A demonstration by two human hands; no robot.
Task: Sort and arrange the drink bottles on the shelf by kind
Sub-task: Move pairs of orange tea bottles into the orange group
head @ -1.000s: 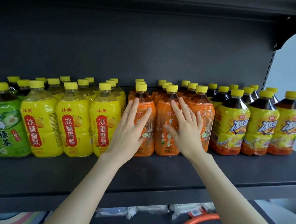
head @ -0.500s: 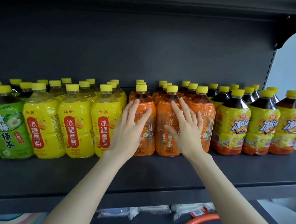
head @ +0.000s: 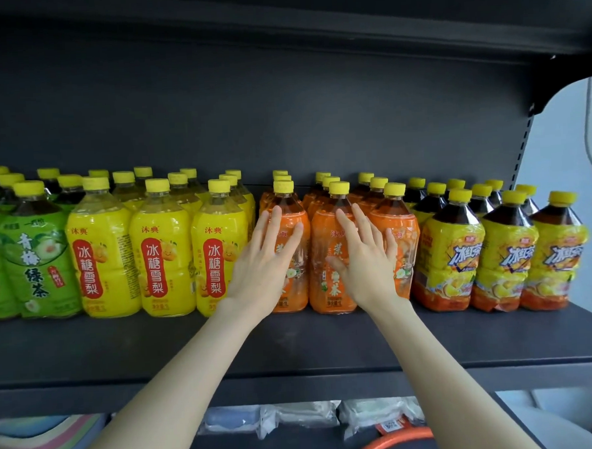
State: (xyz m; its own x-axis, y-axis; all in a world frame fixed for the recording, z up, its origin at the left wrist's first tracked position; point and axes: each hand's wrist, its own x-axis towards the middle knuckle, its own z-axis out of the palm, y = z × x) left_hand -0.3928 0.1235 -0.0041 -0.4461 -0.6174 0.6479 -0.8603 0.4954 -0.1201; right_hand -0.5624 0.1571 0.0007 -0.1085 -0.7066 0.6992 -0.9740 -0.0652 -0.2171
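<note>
On the dark shelf [head: 294, 348] the bottles stand in rows by kind: green tea bottles [head: 39, 265] at the left, yellow pear-drink bottles [head: 162, 255], orange tea bottles [head: 327, 264] in the middle, and iced black tea bottles [head: 450, 247] at the right. All have yellow caps. My left hand [head: 265, 260] lies flat with fingers spread against the leftmost front orange bottle. Flat against the front of the middle and right orange bottles rests my right hand [head: 368, 261]. Neither hand grips anything.
A dark back panel and an upper shelf [head: 277, 26] close in the space above the bottles. Below the shelf lie plastic-wrapped packs [head: 298, 416], an orange curved object [head: 395, 440] and coloured stacked items [head: 35, 444]. A bare strip of shelf runs in front of the bottles.
Both hands stay pressed on the orange bottles. The view has shifted slightly, so the bottles sit a little further right and lower in the frame.
</note>
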